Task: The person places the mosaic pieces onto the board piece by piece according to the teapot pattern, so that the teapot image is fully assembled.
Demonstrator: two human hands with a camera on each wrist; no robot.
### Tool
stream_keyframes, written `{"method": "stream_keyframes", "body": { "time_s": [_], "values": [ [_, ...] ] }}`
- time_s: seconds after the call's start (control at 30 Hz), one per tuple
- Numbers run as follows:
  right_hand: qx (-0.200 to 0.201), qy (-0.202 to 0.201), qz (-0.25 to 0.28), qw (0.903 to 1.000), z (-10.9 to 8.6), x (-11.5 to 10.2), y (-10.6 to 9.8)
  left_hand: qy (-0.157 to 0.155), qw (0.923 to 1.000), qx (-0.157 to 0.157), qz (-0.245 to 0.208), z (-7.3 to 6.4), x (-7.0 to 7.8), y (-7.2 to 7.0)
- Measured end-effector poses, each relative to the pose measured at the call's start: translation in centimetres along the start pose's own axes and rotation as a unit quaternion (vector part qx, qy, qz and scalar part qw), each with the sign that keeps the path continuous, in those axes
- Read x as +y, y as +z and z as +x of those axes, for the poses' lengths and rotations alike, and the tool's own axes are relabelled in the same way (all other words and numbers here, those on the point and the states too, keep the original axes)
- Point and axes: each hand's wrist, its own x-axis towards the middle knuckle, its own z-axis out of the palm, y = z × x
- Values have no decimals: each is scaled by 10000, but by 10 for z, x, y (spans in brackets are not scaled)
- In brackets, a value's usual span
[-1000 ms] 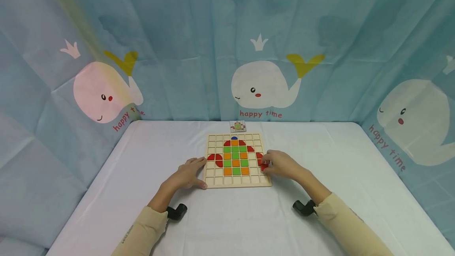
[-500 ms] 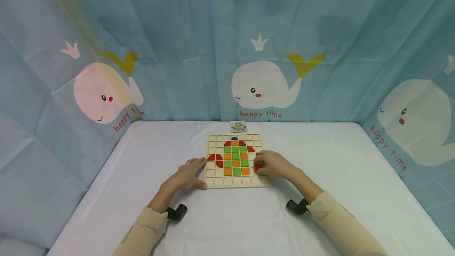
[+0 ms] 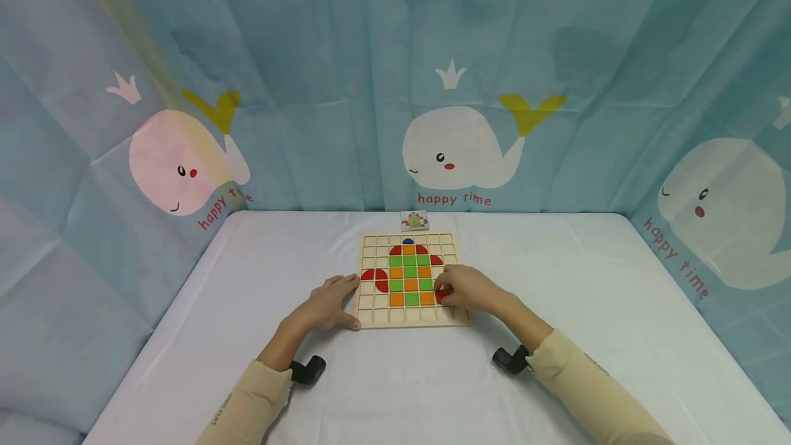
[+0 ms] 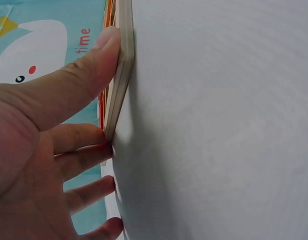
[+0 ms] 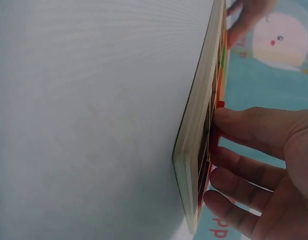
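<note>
A wooden grid board (image 3: pixel 396 316) lies on the table with green and orange square tiles and red curved tiles in its cells. A blue half-round tile (image 3: pixel 408 241) sits at the top. My right hand (image 3: pixel 468 287) pinches a red tile (image 3: pixel 441 297) over the right part of the board, beside an orange tile (image 3: pixel 426 299). In the right wrist view its thumb presses the red tile's edge (image 5: pixel 214 137); the fingers hide part of it. My left hand (image 3: pixel 326 302) rests against the board's left edge, fingers extended, with the thumb (image 4: pixel 101 55) on the near corner.
A small picture card (image 3: pixel 414 220) lies just behind the board. The white-clothed table (image 3: pixel 259 253) extends to both sides. Blue whale-print curtains (image 3: pixel 334 88) hang behind and at the sides. A dark camera mount (image 3: pixel 511 360) juts from each wrist.
My right hand has carried the red tile leftward from the board's right edge to a cell near the orange and green tiles. The left hand stays in place.
</note>
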Motion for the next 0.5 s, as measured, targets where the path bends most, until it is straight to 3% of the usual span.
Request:
{"method": "stream_keyframes", "body": {
  "time_s": [0.5],
  "values": [
    [-1, -181, -107, 9998, -1, 0, -1, -6, 10000, 19, 90, 1, -1, 1]
  ]
}}
